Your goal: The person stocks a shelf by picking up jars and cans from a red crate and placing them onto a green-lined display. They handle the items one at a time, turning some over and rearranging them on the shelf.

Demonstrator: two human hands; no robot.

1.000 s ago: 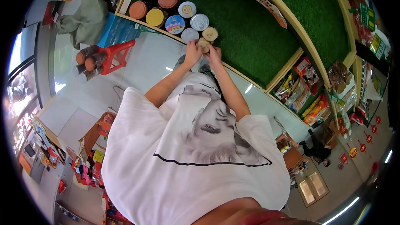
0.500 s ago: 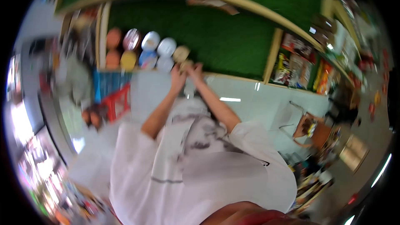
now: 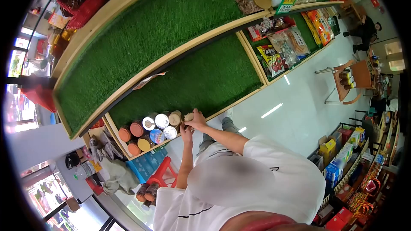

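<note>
your right hand (image 3: 198, 120) grips a small tan-lidded jar (image 3: 189, 116); left hand (image 3: 186, 133), grip unclear, steadies below. at nine o'clock, packed silver-lidded cans (image 3: 162, 121) could topple if nudged.

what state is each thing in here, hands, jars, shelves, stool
right hand: closed on small jar
left hand: raised just below it, grip hidden
lidded jars: upright, clustered on lower shelf
upper shelf: mostly bare turf
red stool: upright on floor
</note>
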